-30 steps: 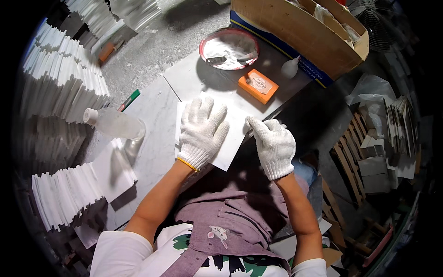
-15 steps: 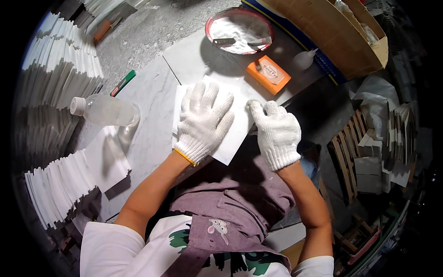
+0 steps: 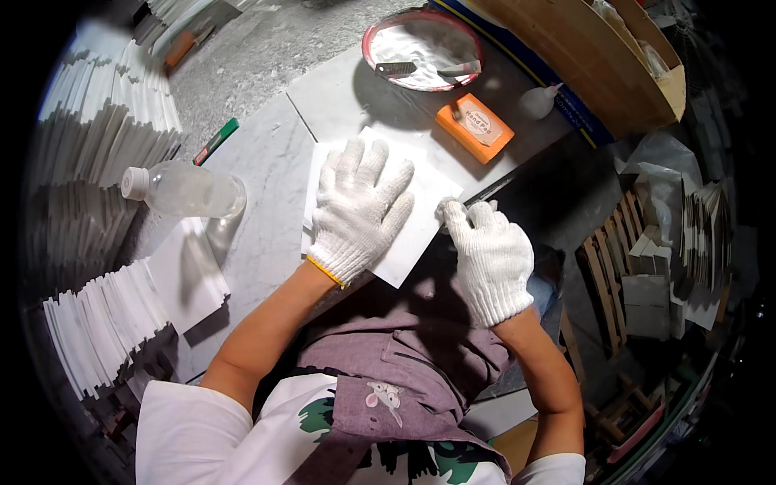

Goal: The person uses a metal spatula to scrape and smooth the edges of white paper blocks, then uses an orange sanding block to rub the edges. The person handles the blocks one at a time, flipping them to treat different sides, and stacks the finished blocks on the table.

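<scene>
On the marble slab (image 3: 267, 194) in front of the seated person, we see a white paper sheet (image 3: 420, 222) lying flat, its near corner jutting past the slab's front edge. The left hand (image 3: 360, 210), in a white knit glove, lies palm down on the sheet with all 5 fingers spread and straight; it presses on the paper without gripping it. The right hand (image 3: 489, 259), gloved the same way, sits at the sheet's right edge, just off the slab's front edge; its fingers are curled and its fingertips (image 3: 453, 214) meet the paper's border, though we cannot tell whether they pinch it or merely touch it. The sheet thus lies under the left hand and just left of the right one. On the slab, left of the sheet, we note a clear plastic bottle (image 3: 182, 187) on its side and a green marker (image 3: 216, 141) behind it. Behind the sheet stand an orange box (image 3: 474, 128) and a round red-rimmed dish (image 3: 420, 48). Stacks of white folded paper (image 3: 105, 137) flank the slab's left side.
</scene>
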